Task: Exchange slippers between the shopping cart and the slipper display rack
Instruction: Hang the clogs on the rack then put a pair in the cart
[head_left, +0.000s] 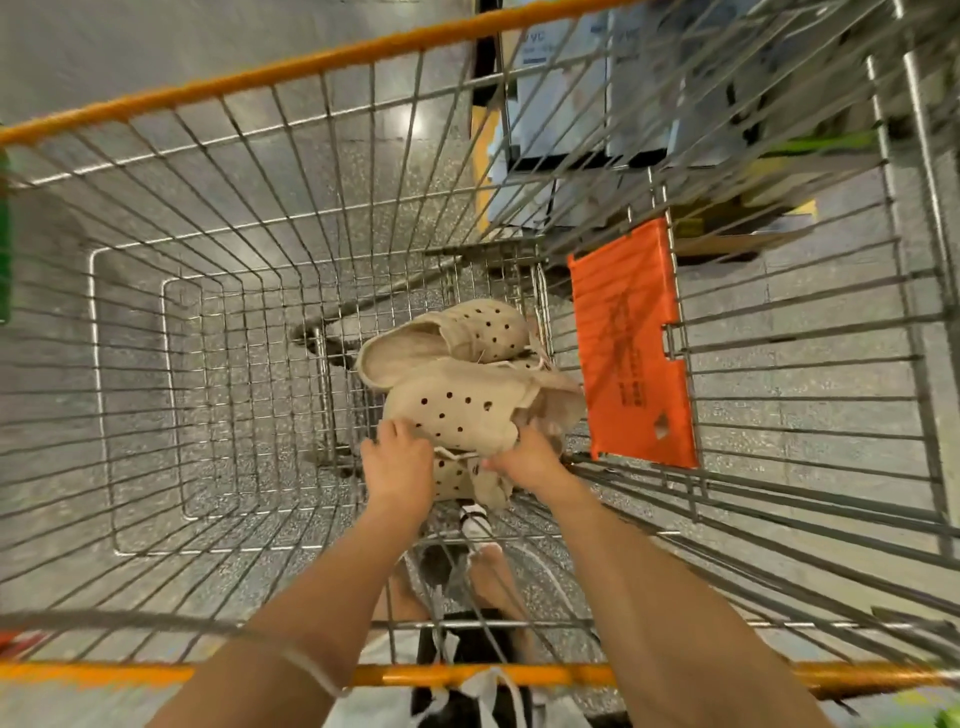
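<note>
Slippers (457, 384): beige, perforated, several bundled together, low inside the wire shopping cart (208, 364) near its right rear corner, beside the orange flap (631, 348). Both arms reach down over the orange cart handle (467, 674). Left hand (397, 465) lies on the near slipper's toe end, fingers curled over its edge. Right hand (527, 460) grips the same bundle at its heel side, fingers closed on it. Speckled grey floor (156, 62) visible through the mesh.

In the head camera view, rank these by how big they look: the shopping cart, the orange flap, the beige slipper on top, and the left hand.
1. shopping cart
2. orange flap
3. beige slipper
4. left hand, smallest, though it is nearer the camera.
</note>
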